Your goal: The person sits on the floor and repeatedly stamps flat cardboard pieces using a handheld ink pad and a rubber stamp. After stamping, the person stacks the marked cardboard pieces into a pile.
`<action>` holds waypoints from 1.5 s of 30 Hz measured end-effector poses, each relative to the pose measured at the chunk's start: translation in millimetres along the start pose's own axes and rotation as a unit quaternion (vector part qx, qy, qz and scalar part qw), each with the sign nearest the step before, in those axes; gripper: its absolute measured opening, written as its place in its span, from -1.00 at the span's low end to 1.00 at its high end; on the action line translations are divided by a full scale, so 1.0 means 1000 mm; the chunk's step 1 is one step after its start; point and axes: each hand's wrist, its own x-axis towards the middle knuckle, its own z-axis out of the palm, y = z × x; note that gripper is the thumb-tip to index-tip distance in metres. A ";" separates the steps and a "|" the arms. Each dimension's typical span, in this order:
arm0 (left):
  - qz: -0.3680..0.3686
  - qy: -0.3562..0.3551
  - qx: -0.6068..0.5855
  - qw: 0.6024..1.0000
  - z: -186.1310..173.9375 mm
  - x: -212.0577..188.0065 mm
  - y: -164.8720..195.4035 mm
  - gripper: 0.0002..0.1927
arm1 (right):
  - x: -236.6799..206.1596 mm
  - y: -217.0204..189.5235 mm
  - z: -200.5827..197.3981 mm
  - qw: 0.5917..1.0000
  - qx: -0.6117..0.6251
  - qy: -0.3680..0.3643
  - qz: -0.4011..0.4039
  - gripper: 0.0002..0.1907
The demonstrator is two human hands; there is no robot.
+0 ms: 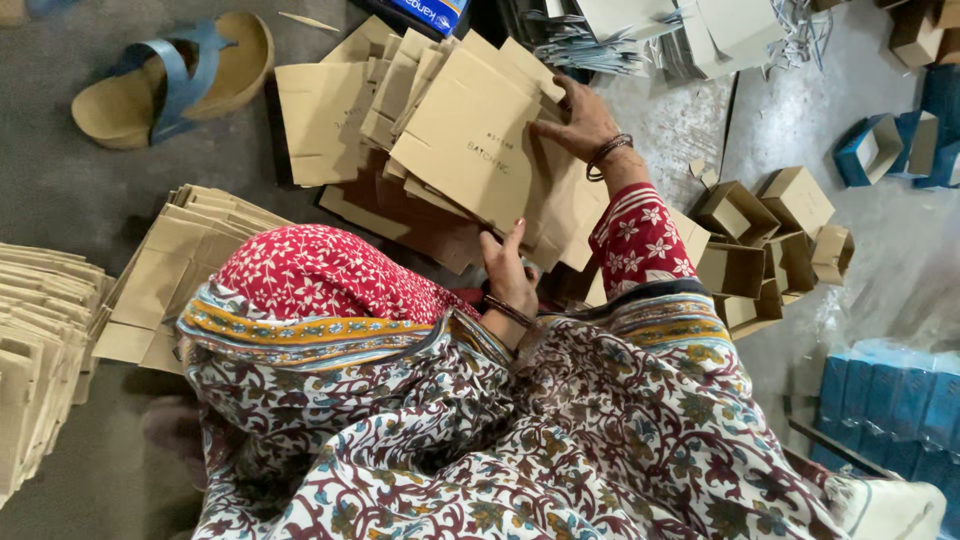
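Early going by the look: both hands, left hand (508,268) and right hand (578,120), pinching one flat carton blank (478,140) atop the floor pile, few folded boxes (765,235) alongside, stacks of blanks (40,340) untouched.

Flat tan carton blanks (470,140) fanned at centre, printed label on top one; folded small brown boxes (765,235) clustered right; blue packs (890,395) lower right; open blue-white boxes (900,145) upper right.

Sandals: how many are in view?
1. A tan sandal with a blue strap lies on the floor at top left, beyond the flat cardboard blanks; its pair isn't visible.
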 end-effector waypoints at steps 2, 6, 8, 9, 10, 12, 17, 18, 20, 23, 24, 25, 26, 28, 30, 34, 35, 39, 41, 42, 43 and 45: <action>0.012 0.010 -0.030 0.999 0.002 -0.001 0.004 -0.61 | -0.006 0.001 0.004 1.000 -0.007 0.010 -0.001 -0.07; 0.029 0.040 -0.045 0.998 0.007 -0.004 0.013 -0.56 | -0.016 0.006 0.011 1.000 0.019 0.016 0.012 -0.12; 0.022 0.055 -0.037 0.998 0.010 -0.007 0.018 -0.53 | -0.022 0.012 0.013 0.999 0.023 -0.001 0.040 -0.14; 0.022 0.058 -0.038 0.997 0.011 -0.009 0.021 -0.51 | -0.024 0.015 0.014 0.998 0.025 -0.010 0.053 -0.15; 0.024 0.060 -0.039 0.997 0.011 -0.012 0.023 -0.49 | -0.027 0.018 0.014 0.998 0.036 -0.011 0.059 -0.15; 0.047 0.058 -0.038 0.996 0.009 -0.019 0.030 -0.45 | -0.033 0.021 0.016 0.996 0.058 -0.015 0.070 -0.15; 0.149 0.042 -0.012 0.988 0.008 -0.037 0.050 -0.34 | -0.048 0.009 0.013 0.989 0.129 0.038 0.059 -0.24; 0.181 0.036 -0.006 0.983 0.004 -0.042 0.054 -0.32 | -0.052 0.001 0.009 0.985 0.157 0.041 0.063 -0.24; 0.257 0.013 0.011 0.966 0.005 -0.046 0.061 -0.28 | -0.064 -0.017 -0.006 0.971 0.229 0.046 0.044 -0.25; 0.353 -0.049 0.039 0.933 0.008 -0.044 0.071 -0.21 | -0.092 -0.038 -0.040 0.924 0.378 0.053 0.010 -0.23; 0.373 -0.079 0.050 0.923 0.010 -0.041 0.076 -0.19 | -0.101 -0.044 -0.050 0.915 0.388 0.083 -0.069 -0.23; 0.381 -0.110 0.061 0.916 0.012 -0.039 0.081 -0.27 | -0.110 -0.047 -0.060 0.900 0.395 0.111 -0.148 -0.23; 0.390 -0.144 0.071 0.907 0.014 -0.034 0.086 -0.35 | -0.121 -0.049 -0.065 0.884 0.423 0.133 -0.147 -0.22; 0.403 -0.214 0.077 0.887 0.021 -0.027 0.095 -0.40 | -0.139 -0.043 -0.072 0.852 0.469 0.178 -0.151 -0.20; 0.403 -0.281 0.073 0.868 0.027 -0.022 0.099 -0.33 | -0.149 -0.031 -0.064 0.828 0.492 0.210 -0.168 -0.20; 0.433 -0.297 0.093 0.846 0.029 -0.012 0.098 -0.30 | -0.151 0.006 -0.020 0.800 0.546 0.222 -0.114 -0.20; 0.453 -0.282 0.114 0.838 0.028 -0.009 0.096 -0.28 | -0.151 0.014 -0.008 0.799 0.549 0.220 -0.111 -0.22; 0.477 -0.236 0.192 0.824 0.021 0.007 0.087 -0.35 | -0.148 0.027 0.025 0.781 0.572 0.220 -0.117 -0.25; 0.471 -0.191 0.216 0.834 0.021 0.009 0.083 -0.32 | -0.149 0.018 0.034 0.767 0.586 0.237 -0.109 -0.24; 0.469 -0.169 0.227 0.837 0.021 0.009 0.082 -0.31 | -0.149 0.011 0.035 0.759 0.591 0.251 -0.105 -0.23; 0.483 -0.149 0.250 0.826 0.022 0.005 0.082 -0.29 | -0.150 0.004 0.035 0.751 0.596 0.266 -0.100 -0.23; 0.513 -0.107 0.292 0.800 0.027 -0.007 0.086 -0.22 | -0.154 -0.009 0.027 0.723 0.618 0.286 -0.116 -0.19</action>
